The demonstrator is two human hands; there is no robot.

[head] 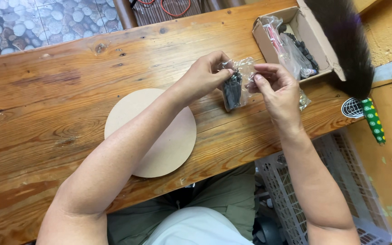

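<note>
Crate slats of white plastic (332, 190) show low at the right, beside the person's lap and below the tabletop (46, 104) edge. On the wood lies a round tan disc (159, 136), partly under the left forearm. Beyond it, raised just over the tabletop, the left hand (203, 77) pinches the upper edge of a small clear plastic bag (237, 86) holding dark little parts, fingers closed on the film. The right hand (275, 86) grips the bag's other edge, thumb and forefinger closed on it. Farther back stands an open cardboard box (314, 34) with more bagged parts, a dark feather duster (345, 41) lying across its right side.
</note>
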